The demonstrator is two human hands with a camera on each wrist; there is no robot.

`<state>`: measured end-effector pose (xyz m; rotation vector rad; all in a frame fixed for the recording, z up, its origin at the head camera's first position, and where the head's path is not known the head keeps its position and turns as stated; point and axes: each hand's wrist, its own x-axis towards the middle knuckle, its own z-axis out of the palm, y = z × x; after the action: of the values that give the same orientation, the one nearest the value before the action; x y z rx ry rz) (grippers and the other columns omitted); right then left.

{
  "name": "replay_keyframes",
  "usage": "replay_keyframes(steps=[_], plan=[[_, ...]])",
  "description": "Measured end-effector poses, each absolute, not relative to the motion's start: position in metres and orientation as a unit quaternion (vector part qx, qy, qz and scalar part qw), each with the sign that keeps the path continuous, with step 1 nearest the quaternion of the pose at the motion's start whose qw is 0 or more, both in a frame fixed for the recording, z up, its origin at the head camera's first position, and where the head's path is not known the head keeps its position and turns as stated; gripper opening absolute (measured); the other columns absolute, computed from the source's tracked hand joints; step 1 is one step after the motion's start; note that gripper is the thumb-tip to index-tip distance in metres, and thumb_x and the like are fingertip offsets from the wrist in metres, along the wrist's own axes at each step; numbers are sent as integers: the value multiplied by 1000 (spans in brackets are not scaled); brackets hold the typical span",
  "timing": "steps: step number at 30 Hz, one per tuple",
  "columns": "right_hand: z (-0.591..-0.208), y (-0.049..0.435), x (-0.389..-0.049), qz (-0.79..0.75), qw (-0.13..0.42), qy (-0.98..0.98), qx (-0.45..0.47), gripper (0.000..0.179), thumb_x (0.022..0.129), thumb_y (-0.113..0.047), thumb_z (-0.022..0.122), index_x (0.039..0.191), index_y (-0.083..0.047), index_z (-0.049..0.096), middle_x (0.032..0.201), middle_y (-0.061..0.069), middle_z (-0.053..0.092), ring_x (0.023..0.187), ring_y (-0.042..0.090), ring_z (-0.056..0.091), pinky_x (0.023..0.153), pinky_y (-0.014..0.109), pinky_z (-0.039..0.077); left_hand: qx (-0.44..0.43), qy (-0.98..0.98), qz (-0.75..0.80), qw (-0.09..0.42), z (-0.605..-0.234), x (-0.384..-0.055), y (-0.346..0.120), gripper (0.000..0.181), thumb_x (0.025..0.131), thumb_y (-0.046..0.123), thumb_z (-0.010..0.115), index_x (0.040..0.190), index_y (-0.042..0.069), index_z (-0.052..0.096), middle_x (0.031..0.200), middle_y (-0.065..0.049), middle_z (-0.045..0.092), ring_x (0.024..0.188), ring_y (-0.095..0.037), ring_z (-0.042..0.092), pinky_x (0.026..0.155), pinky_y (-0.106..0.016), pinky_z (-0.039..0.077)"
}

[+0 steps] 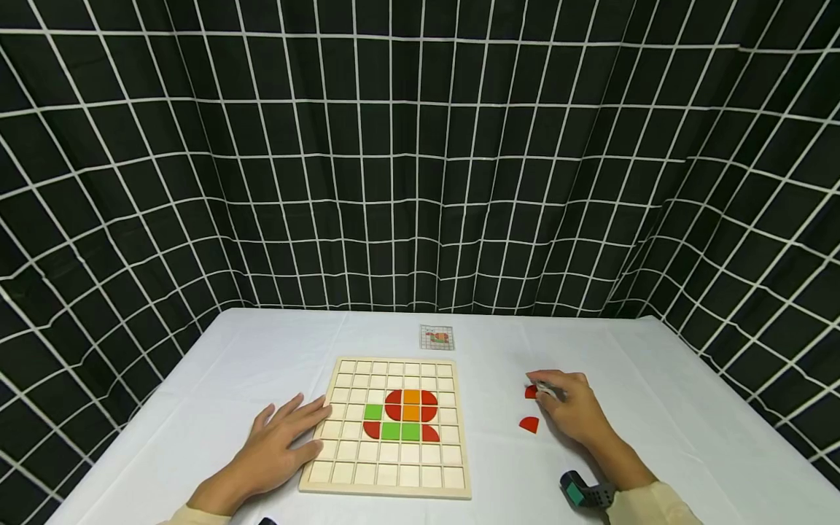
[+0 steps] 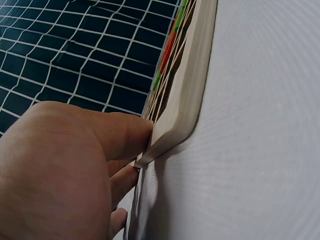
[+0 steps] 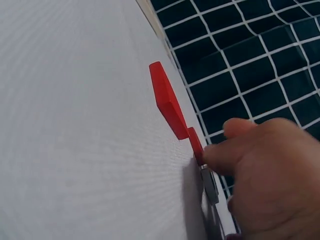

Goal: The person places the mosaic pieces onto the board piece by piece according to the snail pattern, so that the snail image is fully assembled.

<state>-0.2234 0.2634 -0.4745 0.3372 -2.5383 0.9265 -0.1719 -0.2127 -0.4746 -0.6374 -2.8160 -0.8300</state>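
My left hand rests at the left edge of a wooden grid board, its fingers spread and its thumb touching the frame. Red, orange and green pieces lie in the board's middle cells, among them a green square and an orange square. Right of the board, my right hand pinches a small grey metallic tool whose exact kind is unclear. Beside its fingertips is a red quarter-round piece, partly hidden. Another red quarter-round piece lies nearer on the cloth.
A small pattern card showing a coloured figure on a grid lies behind the board. White cloth covers the table. A black curtain with white grid lines surrounds the back and sides. A dark strap device sits at the right wrist.
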Motion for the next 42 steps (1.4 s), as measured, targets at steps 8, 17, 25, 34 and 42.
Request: replay_keyframes(steps=[8, 17, 25, 34, 42], plan=[[-475, 261, -224, 279, 208, -930, 120, 30, 81, 0, 71, 109, -10, 74, 109, 9, 69, 93, 26, 47, 75, 45, 33, -207, -935, -278, 71, -474, -171, -212, 45, 91, 24, 63, 133, 11, 60, 144, -5, 47, 138, -39, 28, 105, -65, 3], [-473, 259, -219, 283, 202, -931, 108, 32, 81, -10, 77, 112, -3, 71, 97, 1, 69, 89, 22, 49, 72, 40, 43, -204, -935, -283, 59, -474, -169, -212, 46, 91, 25, 63, 135, 12, 58, 145, -5, 46, 139, -38, 25, 105, -65, 2], [-472, 259, -218, 279, 208, -930, 115, 27, 79, -11, 79, 104, -3, 74, 93, 0, 67, 88, 21, 50, 71, 39, 44, -208, -934, -281, 67, -473, -170, -211, 46, 91, 25, 62, 134, 12, 58, 145, -5, 46, 139, -38, 26, 105, -65, 2], [-474, 258, -217, 268, 178, -940, 110, 24, 81, -11, 77, 105, -7, 75, 94, 1, 58, 90, 22, 43, 71, 39, 36, -207, -934, -282, 66, -473, -169, -211, 46, 91, 26, 63, 135, 12, 58, 145, -4, 46, 139, -38, 26, 105, -65, 2], [-474, 258, -217, 269, 181, -940, 109, 17, 81, -15, 79, 95, -10, 74, 96, -1, 60, 91, 21, 46, 74, 40, 40, -207, -934, -283, 64, -473, -169, -210, 46, 91, 26, 63, 135, 12, 58, 145, -4, 45, 139, -38, 26, 105, -65, 2]])
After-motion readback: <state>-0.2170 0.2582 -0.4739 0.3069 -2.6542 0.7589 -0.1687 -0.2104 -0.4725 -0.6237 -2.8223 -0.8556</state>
